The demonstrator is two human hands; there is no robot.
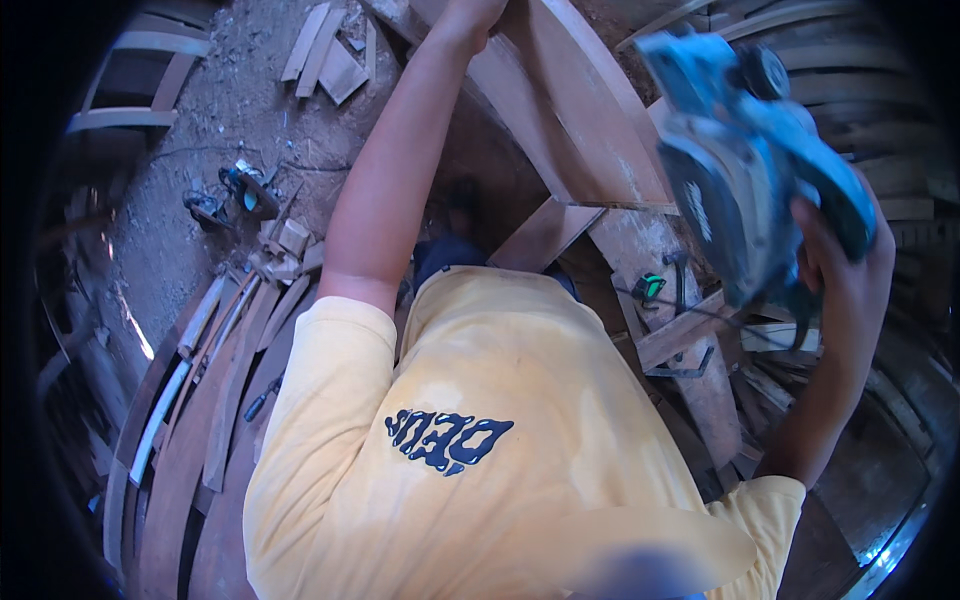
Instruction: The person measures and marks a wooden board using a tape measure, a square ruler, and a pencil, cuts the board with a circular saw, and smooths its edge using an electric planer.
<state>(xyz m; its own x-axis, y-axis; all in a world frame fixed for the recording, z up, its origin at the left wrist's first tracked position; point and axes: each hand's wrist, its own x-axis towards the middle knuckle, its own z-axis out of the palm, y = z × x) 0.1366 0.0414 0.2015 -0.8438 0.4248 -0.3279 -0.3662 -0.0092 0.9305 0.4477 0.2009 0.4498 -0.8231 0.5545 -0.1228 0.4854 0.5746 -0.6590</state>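
My right hand (838, 262) grips the handle of a blue-green electric planer (745, 150) and holds it up in the air at the right, blurred by motion. My left hand (470, 18) reaches forward at the top edge and rests on a long curved wooden plank (585, 120) that runs across a workbench; the fingers are cut off by the frame. My yellow shirt fills the lower middle of the view.
Several curved wooden slats (215, 380) lie stacked at the lower left. Another blue power tool (245, 190) sits on the sawdust-covered floor at left, with short offcuts (330, 55) beyond. More planks pile up at the right, and a small green tool (650, 288) lies on the bench.
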